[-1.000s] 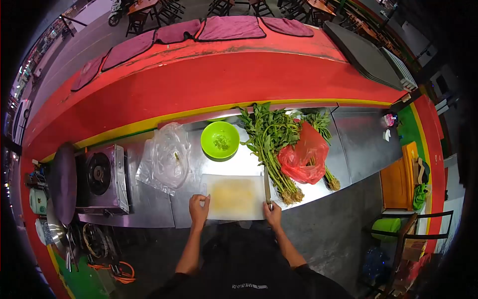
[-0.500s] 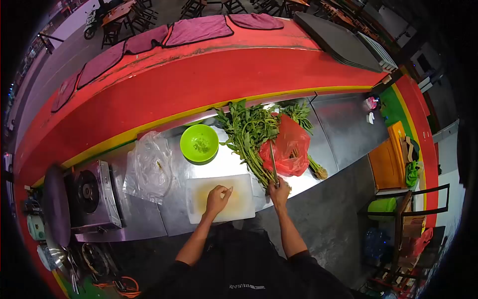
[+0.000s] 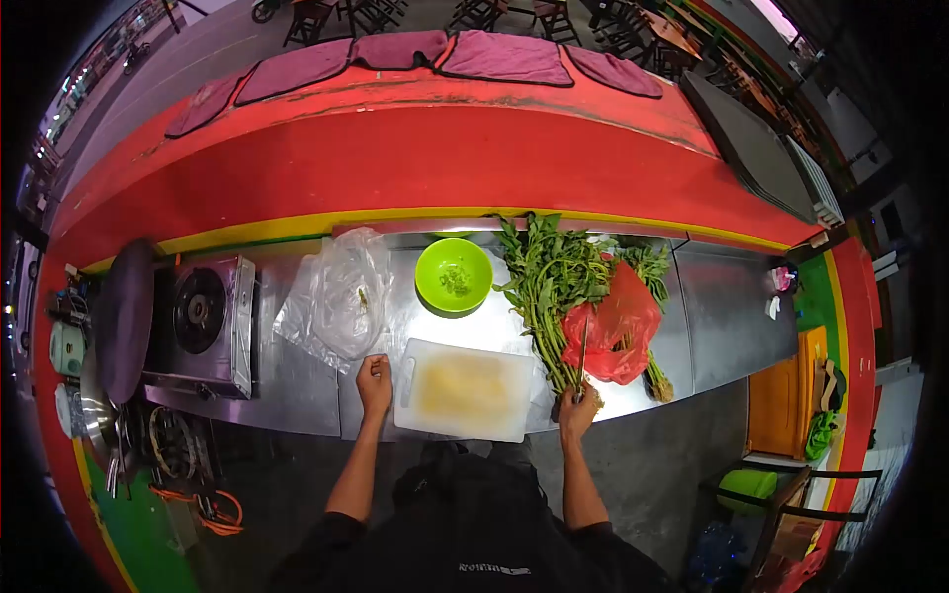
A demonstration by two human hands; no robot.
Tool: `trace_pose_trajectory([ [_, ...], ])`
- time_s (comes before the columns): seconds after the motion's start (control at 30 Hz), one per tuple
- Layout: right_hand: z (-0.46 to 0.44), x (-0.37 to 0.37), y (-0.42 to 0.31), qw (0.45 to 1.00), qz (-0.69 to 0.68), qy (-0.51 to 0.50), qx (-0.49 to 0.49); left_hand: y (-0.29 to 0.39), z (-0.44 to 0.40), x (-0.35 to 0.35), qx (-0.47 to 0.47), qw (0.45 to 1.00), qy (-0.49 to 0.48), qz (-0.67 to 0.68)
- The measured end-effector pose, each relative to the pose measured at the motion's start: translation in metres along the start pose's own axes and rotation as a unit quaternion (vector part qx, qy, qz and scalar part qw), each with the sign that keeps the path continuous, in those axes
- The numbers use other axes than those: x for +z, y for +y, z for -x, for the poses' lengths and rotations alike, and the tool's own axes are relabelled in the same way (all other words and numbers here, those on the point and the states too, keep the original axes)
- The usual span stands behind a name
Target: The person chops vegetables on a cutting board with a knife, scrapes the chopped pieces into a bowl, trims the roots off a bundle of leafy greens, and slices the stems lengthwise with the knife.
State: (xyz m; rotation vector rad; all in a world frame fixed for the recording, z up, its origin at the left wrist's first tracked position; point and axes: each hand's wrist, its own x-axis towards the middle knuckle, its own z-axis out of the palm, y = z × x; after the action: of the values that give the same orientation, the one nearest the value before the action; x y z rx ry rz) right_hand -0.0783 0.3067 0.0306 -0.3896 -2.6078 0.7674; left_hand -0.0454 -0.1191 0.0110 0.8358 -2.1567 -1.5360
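My right hand [image 3: 579,410] is closed round the handle of a knife [image 3: 583,346], its blade pointing away from me over the stems. Under and beside it lie leafy green vegetables [image 3: 554,287] with long stems, and a red plastic bag [image 3: 625,321] rests among them. My left hand [image 3: 375,383] is curled closed just off the left edge of a white cutting board [image 3: 514,395]; whatever its fingers hold, if anything, is hidden. The board's middle is stained yellowish. Behind it stands a green bowl [image 3: 425,282] with small chopped green bits [image 3: 456,281] inside.
A clear plastic bag [image 3: 341,296] lies left of the bowl. Further left is a gas stove [image 3: 213,326] beside a large dark pan [image 3: 124,321]. A red wall [image 3: 474,163] with purple cloths [image 3: 504,57] on top runs behind the steel counter [image 3: 727,316].
My left hand has moved left from above the cutting board to beside its left edge. The view has turned, shifting the counter. My right hand keeps the knife by the stems.
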Motion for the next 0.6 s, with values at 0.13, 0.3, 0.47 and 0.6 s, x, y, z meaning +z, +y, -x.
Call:
trace_pose_trajectory([
  [0.13, -0.017, 0.003, 0.002, 0.991, 0.110, -0.070, 0.013, 0.008, 0.016, 0.008, -0.003, 1.000, -0.026, 0.011],
  [0.3, -0.024, -0.014, -0.012, 0.988, -0.004, -0.116, 0.098, 0.026, 0.054, 0.062, -0.010, 0.990, -0.111, 0.088],
  [0.47, -0.021, -0.045, -0.038, 0.987, -0.069, -0.116, 0.086, 0.056, 0.081, 0.121, -0.001, 0.950, -0.271, 0.154],
  [0.6, -0.015, -0.067, -0.057, 0.983, -0.117, -0.127, 0.058, 0.098, 0.088, 0.154, -0.037, 0.865, -0.422, 0.270],
])
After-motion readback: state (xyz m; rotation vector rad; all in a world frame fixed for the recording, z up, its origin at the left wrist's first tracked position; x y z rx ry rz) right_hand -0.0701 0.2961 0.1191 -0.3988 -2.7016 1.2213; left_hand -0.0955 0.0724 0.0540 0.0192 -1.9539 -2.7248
